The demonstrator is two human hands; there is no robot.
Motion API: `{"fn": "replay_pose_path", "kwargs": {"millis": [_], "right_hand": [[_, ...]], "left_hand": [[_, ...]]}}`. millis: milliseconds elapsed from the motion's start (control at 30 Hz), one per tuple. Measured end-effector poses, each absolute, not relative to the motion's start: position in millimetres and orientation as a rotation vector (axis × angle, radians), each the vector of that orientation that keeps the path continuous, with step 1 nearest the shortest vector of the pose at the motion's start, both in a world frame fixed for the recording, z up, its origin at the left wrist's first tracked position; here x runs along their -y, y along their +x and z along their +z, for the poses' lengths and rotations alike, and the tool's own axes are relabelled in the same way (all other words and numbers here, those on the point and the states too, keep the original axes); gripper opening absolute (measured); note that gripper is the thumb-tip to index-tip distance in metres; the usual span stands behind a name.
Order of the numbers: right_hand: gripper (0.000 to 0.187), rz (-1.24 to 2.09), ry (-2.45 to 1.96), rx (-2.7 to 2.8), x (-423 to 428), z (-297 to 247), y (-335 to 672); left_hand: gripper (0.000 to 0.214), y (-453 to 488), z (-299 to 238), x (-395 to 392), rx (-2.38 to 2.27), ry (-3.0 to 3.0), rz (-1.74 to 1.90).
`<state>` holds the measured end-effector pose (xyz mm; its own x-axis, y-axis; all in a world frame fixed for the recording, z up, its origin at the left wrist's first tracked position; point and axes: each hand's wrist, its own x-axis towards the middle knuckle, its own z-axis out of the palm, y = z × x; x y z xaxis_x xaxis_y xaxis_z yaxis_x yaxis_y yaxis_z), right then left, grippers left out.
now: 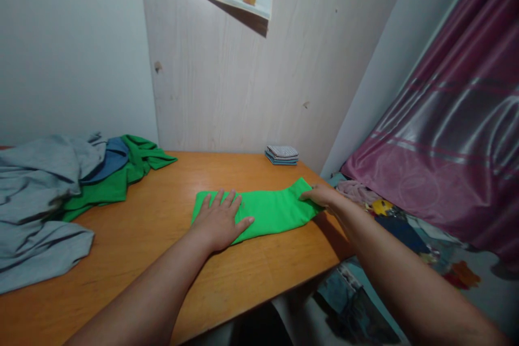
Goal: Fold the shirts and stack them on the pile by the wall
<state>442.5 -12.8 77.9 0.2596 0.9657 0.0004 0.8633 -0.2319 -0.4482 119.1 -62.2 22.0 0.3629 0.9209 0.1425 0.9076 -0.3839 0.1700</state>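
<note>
A bright green cloth (pixel 271 211), folded into a long strip, lies across the wooden table (pixel 239 275). My left hand (pixel 221 219) rests flat on its left part, fingers spread. At the strip's right end, my right hand (pixel 318 196) grips the cloth between thumb and fingers and lifts that end slightly off the table. The fingers under the cloth are hidden.
A heap of grey clothing (pixel 44 173) with blue and green pieces covers the table's left side. Near the back wall sits a small folded stack of cloths (pixel 281 154). A pink curtain (pixel 450 135) hangs at right, above scattered items.
</note>
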Motion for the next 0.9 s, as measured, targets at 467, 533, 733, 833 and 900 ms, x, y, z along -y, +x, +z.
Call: {"fn": "replay_pose_path", "kwargs": {"millis": [467,533,733,833,900], "right_hand": [[0.047,0.175,-2.022,2.182,34.5,66.0,328.9],[0.049,0.176,-2.024,2.207,37.0,61.6,324.5],[0.057,0.176,-1.956,2.269,40.2,67.0,324.0],[0.058,0.407,-1.850,2.214,37.2,69.1,324.5],[0.047,0.445,-1.841,2.090,30.9,70.1,329.3]], "left_hand": [[0.097,120.4,23.3,65.2,-1.690,2.504,0.353],[0.097,120.9,23.8,65.7,-1.690,2.502,0.354],[0.096,122.0,25.0,66.7,-1.692,2.488,0.359],[0.096,122.0,25.6,67.1,-1.687,2.486,0.349],[0.096,121.9,25.5,67.0,-1.686,2.481,0.354]]}}
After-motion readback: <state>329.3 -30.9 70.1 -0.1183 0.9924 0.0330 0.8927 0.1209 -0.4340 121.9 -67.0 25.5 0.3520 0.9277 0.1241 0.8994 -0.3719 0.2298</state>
